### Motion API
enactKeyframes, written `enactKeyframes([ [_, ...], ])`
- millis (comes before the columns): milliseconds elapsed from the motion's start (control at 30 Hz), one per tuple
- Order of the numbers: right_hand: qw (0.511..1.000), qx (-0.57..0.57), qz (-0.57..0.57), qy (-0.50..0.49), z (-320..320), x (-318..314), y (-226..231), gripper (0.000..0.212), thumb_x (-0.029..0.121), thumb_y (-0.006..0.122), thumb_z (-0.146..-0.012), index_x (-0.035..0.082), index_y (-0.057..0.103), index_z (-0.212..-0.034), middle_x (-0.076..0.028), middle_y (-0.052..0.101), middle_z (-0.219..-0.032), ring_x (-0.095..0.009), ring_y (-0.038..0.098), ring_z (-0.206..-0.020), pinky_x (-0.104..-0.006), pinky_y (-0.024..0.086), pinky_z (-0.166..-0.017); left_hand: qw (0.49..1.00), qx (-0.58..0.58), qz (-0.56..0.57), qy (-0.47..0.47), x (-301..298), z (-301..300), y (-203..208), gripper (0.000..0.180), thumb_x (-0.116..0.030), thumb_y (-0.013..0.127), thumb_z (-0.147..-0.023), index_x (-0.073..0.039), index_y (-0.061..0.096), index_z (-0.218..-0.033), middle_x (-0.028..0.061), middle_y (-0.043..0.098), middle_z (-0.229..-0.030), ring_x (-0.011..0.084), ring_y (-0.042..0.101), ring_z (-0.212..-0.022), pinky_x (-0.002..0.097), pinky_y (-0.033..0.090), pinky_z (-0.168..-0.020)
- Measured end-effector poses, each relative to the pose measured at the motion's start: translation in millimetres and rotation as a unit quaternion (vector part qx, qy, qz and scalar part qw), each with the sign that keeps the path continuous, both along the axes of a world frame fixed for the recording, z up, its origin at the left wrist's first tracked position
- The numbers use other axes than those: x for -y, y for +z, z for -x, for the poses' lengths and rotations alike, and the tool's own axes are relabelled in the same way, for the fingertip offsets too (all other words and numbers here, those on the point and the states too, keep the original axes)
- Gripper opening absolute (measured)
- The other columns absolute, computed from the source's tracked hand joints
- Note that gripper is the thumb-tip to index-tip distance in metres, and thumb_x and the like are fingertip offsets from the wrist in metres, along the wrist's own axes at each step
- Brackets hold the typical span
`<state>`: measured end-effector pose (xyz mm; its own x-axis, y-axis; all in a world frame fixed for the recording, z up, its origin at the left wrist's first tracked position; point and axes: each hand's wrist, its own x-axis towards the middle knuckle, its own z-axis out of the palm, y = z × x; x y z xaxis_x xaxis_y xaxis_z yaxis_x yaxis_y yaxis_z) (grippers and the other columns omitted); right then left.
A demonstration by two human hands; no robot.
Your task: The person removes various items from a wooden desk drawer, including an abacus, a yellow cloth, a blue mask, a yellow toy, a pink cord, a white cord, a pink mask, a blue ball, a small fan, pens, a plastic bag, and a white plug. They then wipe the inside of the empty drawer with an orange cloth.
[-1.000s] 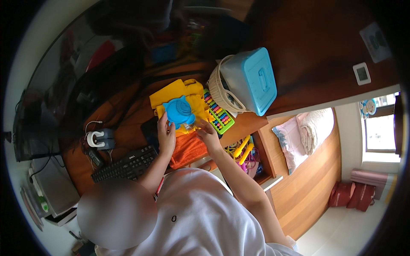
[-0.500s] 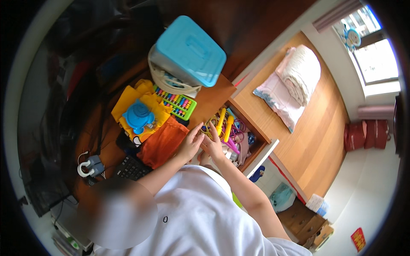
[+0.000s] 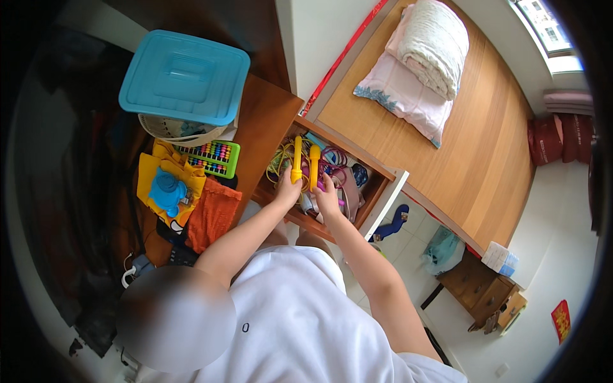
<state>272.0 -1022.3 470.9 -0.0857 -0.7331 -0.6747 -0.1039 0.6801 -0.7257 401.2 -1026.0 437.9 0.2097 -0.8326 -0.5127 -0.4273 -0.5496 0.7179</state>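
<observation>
An open wooden drawer point(image 3: 380, 199) in front of me holds a jumble of cords and small things. Two yellow jump rope handles stand out on top, the left handle point(image 3: 297, 153) and the right handle point(image 3: 314, 165). My left hand point(image 3: 288, 191) has its fingers closed at the lower end of the left yellow handle. My right hand point(image 3: 327, 199) is beside the lower end of the right yellow handle, thumb and fingers apart. A magenta handle point(image 3: 341, 203) lies partly under the right hand. Purple cord point(image 3: 334, 155) coils at the back of the drawer.
Left of the drawer, a brown desk bears a blue-lidded box point(image 3: 185, 76) over a white basket, a colourful abacus point(image 3: 220, 159), a yellow cloth point(image 3: 145, 177) and an orange cloth point(image 3: 211, 217). To the right is a wooden platform point(image 3: 485, 127) with folded bedding point(image 3: 434, 48).
My view has turned, so the scene sits farther left and the drawer shows more fully. Both hands have moved apart and down into the drawer, to the lower ends of the yellow handles.
</observation>
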Motion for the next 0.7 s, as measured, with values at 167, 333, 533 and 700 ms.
enactKeyframes([
  [167, 0.995, -0.068, 0.001, 0.067, 3, 16, -37, 0.061, 0.006, 0.053, -0.079, 0.006, 0.033, -0.137, -0.016, 0.044, -0.134, -0.022, 0.049, -0.115, -0.0286, 0.042, -0.090, 0.998, -0.022, -0.047, 0.035, 13, 0, -32, 0.061, -0.019, 0.059, -0.081, 0.001, 0.034, -0.133, 0.0199, 0.044, -0.130, 0.0300, 0.044, -0.120, 0.0351, 0.035, -0.099],
  [333, 0.983, -0.149, 0.053, 0.092, 5, 11, -59, 0.058, 0.004, 0.053, -0.078, 0.005, 0.036, -0.133, -0.018, 0.041, -0.130, -0.027, 0.054, -0.105, -0.0310, 0.047, -0.082, 0.998, -0.002, -0.027, 0.051, 9, 9, -43, 0.055, -0.022, 0.062, -0.079, -0.002, 0.042, -0.126, 0.0190, 0.053, -0.114, 0.0317, 0.052, -0.106, 0.0371, 0.042, -0.090],
  [533, 0.982, -0.173, 0.039, 0.072, -5, 8, -42, 0.053, -0.002, 0.050, -0.077, 0.004, 0.037, -0.128, -0.020, 0.037, -0.125, -0.029, 0.053, -0.103, -0.0331, 0.049, -0.083, 0.999, -0.013, -0.031, 0.016, 2, 16, -44, 0.038, -0.023, 0.064, -0.077, -0.003, 0.057, -0.109, 0.0160, 0.057, -0.105, 0.0308, 0.056, -0.095, 0.0378, 0.045, -0.084],
  [700, 0.998, -0.065, 0.009, 0.022, -8, 10, -44, 0.046, -0.001, 0.051, -0.077, -0.001, 0.042, -0.121, -0.019, 0.046, -0.118, -0.028, 0.056, -0.097, -0.0328, 0.045, -0.085, 0.995, -0.089, -0.014, 0.048, -5, 15, -59, 0.033, -0.025, 0.065, -0.077, -0.004, 0.061, -0.102, 0.0137, 0.061, -0.098, 0.0285, 0.060, -0.087, 0.0360, 0.048, -0.078],
])
